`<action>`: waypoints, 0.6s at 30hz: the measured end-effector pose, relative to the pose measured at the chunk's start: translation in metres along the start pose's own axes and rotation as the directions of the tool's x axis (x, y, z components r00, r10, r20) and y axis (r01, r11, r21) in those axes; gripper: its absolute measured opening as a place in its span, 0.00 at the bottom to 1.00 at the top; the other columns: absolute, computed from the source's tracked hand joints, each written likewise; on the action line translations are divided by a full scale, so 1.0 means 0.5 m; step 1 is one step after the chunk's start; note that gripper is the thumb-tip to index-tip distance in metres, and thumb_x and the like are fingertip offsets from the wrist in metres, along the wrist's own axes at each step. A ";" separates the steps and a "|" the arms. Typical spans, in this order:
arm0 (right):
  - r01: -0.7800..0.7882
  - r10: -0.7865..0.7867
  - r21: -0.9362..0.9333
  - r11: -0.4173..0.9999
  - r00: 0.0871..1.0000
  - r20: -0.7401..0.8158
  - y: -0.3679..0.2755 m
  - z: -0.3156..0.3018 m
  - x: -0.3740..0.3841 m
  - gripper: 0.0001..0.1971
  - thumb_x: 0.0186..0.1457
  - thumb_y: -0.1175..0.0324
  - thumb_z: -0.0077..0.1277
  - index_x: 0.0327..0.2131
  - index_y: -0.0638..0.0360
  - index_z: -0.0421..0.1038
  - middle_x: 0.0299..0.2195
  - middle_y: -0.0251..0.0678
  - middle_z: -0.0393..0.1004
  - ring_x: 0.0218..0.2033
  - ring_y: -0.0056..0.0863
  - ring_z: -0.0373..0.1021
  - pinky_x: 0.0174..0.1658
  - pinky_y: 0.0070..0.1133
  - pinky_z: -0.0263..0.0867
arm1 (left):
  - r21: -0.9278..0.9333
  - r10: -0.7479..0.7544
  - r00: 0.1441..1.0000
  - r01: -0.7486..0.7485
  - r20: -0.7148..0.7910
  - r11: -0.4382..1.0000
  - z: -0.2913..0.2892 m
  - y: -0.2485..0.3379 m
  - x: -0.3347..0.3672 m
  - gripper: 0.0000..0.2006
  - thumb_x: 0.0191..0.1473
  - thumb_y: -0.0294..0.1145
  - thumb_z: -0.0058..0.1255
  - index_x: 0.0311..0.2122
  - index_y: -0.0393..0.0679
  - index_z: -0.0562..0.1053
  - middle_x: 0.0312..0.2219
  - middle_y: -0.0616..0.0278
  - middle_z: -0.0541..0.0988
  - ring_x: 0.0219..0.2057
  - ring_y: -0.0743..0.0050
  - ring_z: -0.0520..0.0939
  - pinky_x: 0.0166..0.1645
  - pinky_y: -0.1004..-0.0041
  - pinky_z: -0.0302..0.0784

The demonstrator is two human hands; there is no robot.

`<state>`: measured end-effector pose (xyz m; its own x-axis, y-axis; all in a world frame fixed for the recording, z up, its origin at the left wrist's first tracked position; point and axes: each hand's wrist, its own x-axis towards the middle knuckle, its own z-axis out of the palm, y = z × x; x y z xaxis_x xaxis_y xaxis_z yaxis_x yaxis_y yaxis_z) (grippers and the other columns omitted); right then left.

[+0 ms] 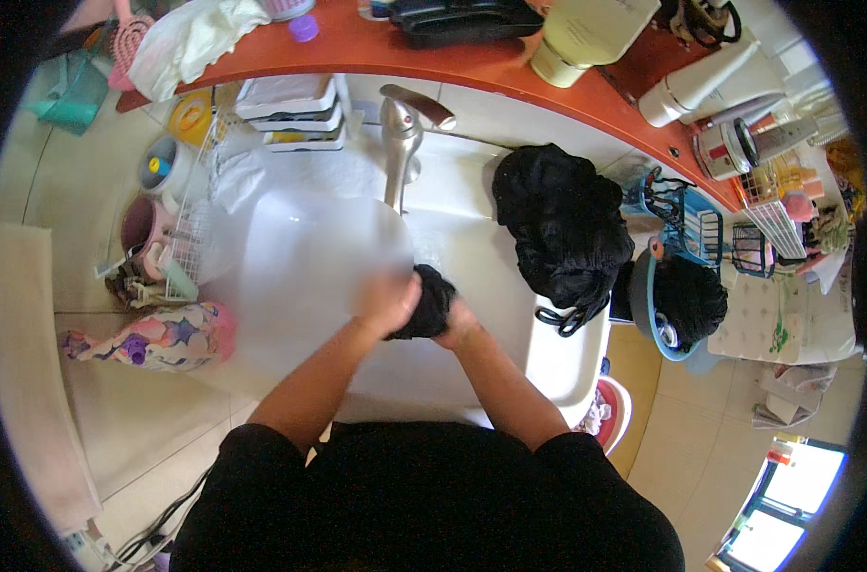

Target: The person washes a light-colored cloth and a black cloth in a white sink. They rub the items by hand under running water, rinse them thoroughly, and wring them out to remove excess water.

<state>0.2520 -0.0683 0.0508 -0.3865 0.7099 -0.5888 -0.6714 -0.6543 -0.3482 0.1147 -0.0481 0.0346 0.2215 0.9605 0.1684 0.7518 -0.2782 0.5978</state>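
Note:
A bunched black cloth (426,303) is between my hands over the white sink (472,238). My left hand (388,301), partly smeared, closes on its left side. On its lower right side, my right hand (458,322) grips it, with most of the fingers hidden behind the cloth. The metal faucet (400,143) stands above and beyond my hands; no running water is clear to see. A larger heap of black clothing (562,224) lies on the sink's right ledge, a loop of it hanging toward the front. A pale blur covers the sink's left part.
A red-brown shelf (357,71) with bottles and tubes runs along the back. Small white drawers (290,110) stand beneath it. At right, a blue basin (651,305) holds more black cloth. Cups and a wire rack (190,214) are at left, near a patterned bag (162,338).

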 end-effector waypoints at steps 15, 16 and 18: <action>-0.023 -0.346 -0.596 0.803 0.796 -0.497 -0.046 -0.106 0.026 0.22 0.54 0.57 0.43 0.53 0.46 0.57 0.40 0.33 0.70 0.42 0.29 0.66 0.42 0.38 0.62 | 0.216 -0.454 0.876 0.417 0.165 0.883 -0.043 -0.045 -0.007 0.33 0.36 0.38 0.57 0.52 0.50 0.61 0.38 0.49 0.68 0.39 0.48 0.72 0.43 0.60 0.70; 0.016 -0.324 -0.518 0.855 0.797 -0.510 -0.043 -0.090 0.028 0.22 0.54 0.56 0.43 0.52 0.46 0.57 0.39 0.34 0.70 0.42 0.31 0.67 0.42 0.38 0.62 | 0.166 -0.607 0.795 0.599 -0.001 0.784 -0.022 -0.040 -0.003 0.33 0.36 0.37 0.56 0.52 0.49 0.62 0.38 0.49 0.69 0.38 0.48 0.73 0.43 0.61 0.70; 0.070 -0.261 -0.357 0.931 0.813 -0.521 -0.036 -0.070 0.034 0.23 0.54 0.53 0.42 0.52 0.48 0.58 0.37 0.36 0.71 0.41 0.34 0.67 0.43 0.40 0.62 | -0.180 -0.602 0.778 0.628 0.181 0.757 0.027 -0.043 -0.013 0.34 0.34 0.32 0.54 0.52 0.40 0.60 0.38 0.46 0.74 0.41 0.53 0.74 0.44 0.65 0.70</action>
<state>0.2796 -0.0537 0.0214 0.1903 0.6123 -0.7674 -0.4266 -0.6525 -0.6264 0.1054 -0.0485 0.0103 -0.1680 0.9134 -0.3709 0.5963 0.3937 0.6995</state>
